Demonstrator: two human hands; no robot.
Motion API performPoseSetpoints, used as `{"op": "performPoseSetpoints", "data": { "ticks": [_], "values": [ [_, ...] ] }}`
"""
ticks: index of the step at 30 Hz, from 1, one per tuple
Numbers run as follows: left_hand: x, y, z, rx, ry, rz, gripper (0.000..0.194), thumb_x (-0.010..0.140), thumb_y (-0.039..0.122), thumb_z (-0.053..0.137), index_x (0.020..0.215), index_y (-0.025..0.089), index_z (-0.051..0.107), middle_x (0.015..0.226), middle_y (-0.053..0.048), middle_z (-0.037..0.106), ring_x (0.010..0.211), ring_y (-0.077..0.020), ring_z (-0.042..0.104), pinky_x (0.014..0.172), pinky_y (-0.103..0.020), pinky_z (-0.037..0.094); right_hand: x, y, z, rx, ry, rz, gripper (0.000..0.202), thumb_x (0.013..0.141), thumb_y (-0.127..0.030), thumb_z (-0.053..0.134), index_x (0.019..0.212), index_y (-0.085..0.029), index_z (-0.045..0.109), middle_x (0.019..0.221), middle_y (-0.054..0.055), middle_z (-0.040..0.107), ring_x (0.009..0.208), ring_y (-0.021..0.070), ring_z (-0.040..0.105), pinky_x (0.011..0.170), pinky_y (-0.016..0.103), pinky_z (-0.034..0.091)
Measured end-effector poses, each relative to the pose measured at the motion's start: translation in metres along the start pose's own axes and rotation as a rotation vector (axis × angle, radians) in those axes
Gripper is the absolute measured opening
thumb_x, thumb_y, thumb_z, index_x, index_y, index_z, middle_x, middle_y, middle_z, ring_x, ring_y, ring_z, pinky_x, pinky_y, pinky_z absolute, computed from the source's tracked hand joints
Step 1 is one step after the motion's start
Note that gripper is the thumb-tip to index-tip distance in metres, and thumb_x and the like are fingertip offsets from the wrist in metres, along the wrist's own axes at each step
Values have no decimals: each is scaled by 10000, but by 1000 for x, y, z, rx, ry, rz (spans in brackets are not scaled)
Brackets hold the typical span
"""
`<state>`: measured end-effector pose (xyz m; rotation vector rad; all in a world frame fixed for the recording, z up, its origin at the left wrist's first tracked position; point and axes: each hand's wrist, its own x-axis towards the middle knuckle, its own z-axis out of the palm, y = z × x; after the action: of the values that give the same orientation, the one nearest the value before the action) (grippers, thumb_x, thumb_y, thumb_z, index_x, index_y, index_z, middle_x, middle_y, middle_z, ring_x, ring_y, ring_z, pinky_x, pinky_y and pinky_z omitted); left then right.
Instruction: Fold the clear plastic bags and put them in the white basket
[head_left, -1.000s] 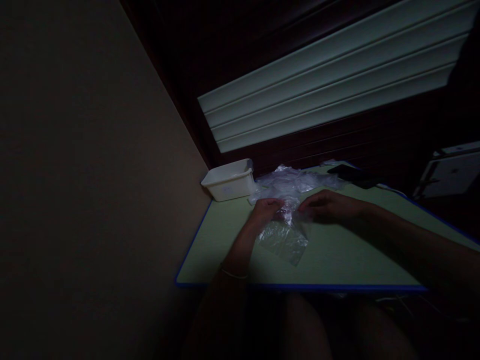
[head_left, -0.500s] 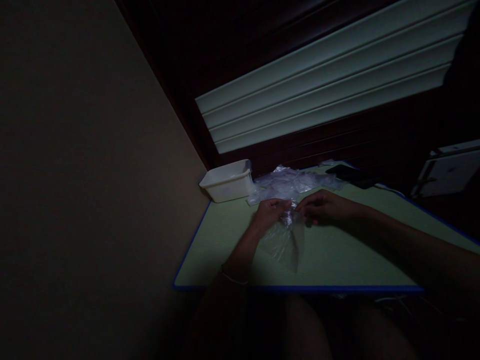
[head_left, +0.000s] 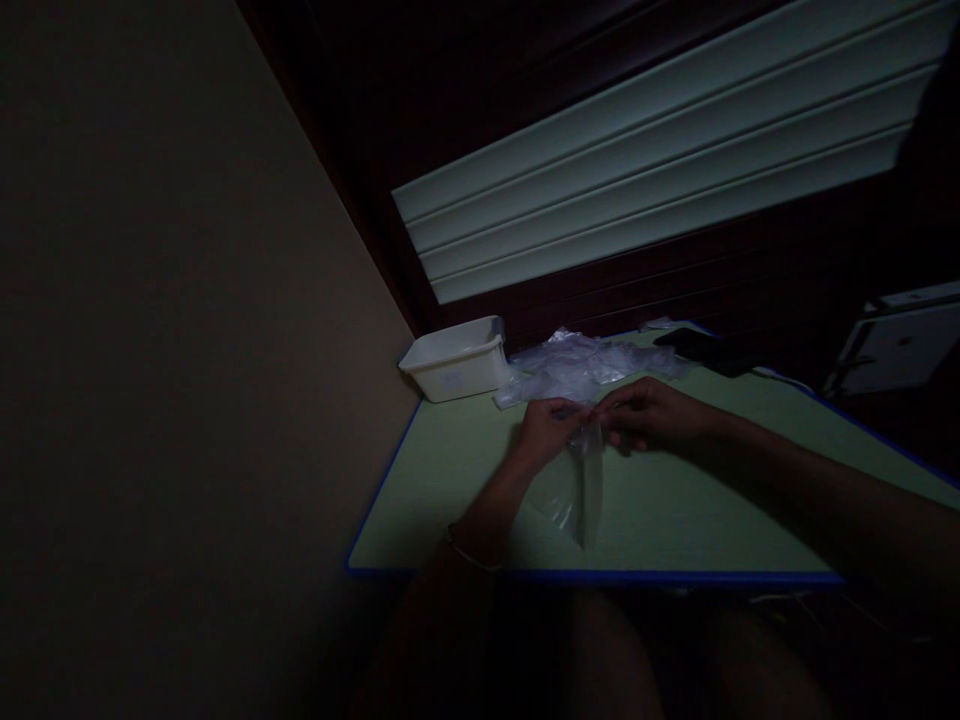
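Note:
A clear plastic bag [head_left: 574, 495] hangs from my two hands above the pale green table [head_left: 450, 480]. My left hand [head_left: 547, 430] pinches its upper edge between thumb and fingers. Close beside it, my right hand [head_left: 641, 412] grips the same edge with its fingertips, so the two hands nearly touch. The lower part of the bag droops toward the tabletop in loose folds. Just beyond my hands lies a pile of clear plastic bags [head_left: 585, 358]. Dim light hides the exact finger contact.
At the table's back left corner stands a white plastic bin [head_left: 457, 375]. A dark flat object [head_left: 705, 350] lies at the back right, with a pale cable [head_left: 780, 377] by it. A wall [head_left: 225, 350] rises on the left.
My right fingertips have closed in on the bag's edge and now meet my left hand. The bag hangs narrower and straighter than before.

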<state>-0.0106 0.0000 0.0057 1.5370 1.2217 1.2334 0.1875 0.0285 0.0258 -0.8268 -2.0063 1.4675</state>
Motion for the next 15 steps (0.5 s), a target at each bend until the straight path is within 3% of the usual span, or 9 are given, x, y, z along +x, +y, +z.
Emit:
{"op": "performPoseSetpoints", "data": {
  "ticks": [5,15],
  "values": [
    [-1,2,-2,-6,-50,3,290,688,353,734,842,108,736,723,-44,676,629,-125,550,607,-237,409,2,3,2,-1,54,-8,378,774,-455,684,953,-122,668,592,39,674,360,74,491,352,185,335],
    [-2,7,-5,-89,-78,-74,419,707,495,703,839,97,732,712,-51,666,605,-116,532,611,-246,411,2,-1,6,-11,110,-2,363,748,-475,694,865,-136,636,569,29,658,350,74,463,345,190,301]
  ]
}}
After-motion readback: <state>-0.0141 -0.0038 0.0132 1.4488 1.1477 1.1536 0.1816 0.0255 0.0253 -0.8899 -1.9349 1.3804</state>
